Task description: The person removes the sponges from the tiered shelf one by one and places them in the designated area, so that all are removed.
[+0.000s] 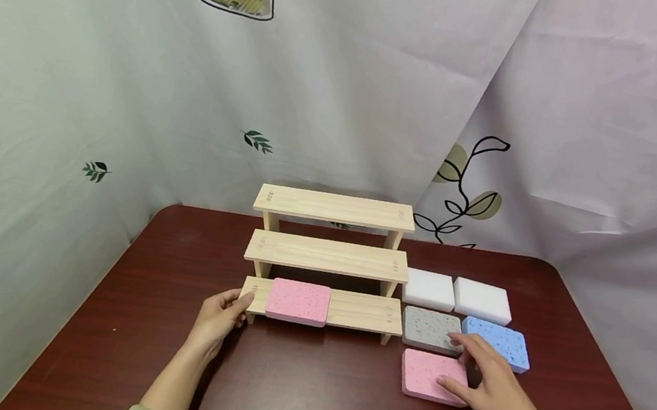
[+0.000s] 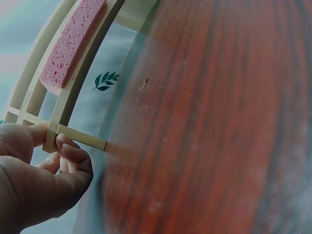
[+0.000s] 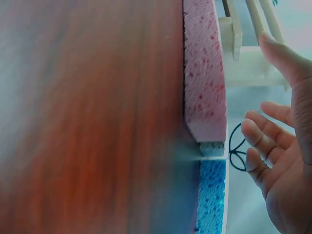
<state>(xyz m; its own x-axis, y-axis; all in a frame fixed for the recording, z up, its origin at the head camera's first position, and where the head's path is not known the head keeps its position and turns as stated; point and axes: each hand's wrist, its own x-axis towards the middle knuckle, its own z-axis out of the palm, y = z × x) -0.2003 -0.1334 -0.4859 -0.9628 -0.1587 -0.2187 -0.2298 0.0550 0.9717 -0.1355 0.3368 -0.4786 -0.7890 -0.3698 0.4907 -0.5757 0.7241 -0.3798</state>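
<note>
A three-tier wooden stand stands at the middle of the table. On its lowest step, left of centre, lies a pink sponge. My left hand pinches the left end of that step between thumb and fingers, as the left wrist view also shows. Over a second pink sponge at the right hovers my right hand, thumb and fingers spread apart with nothing between them. Just behind that sponge are a grey sponge and a blue sponge, both flat on the table.
Two white sponge blocks lie side by side behind the grey and blue sponges, right of the stand. The dark red wooden table backs onto a pale curtain with plant prints.
</note>
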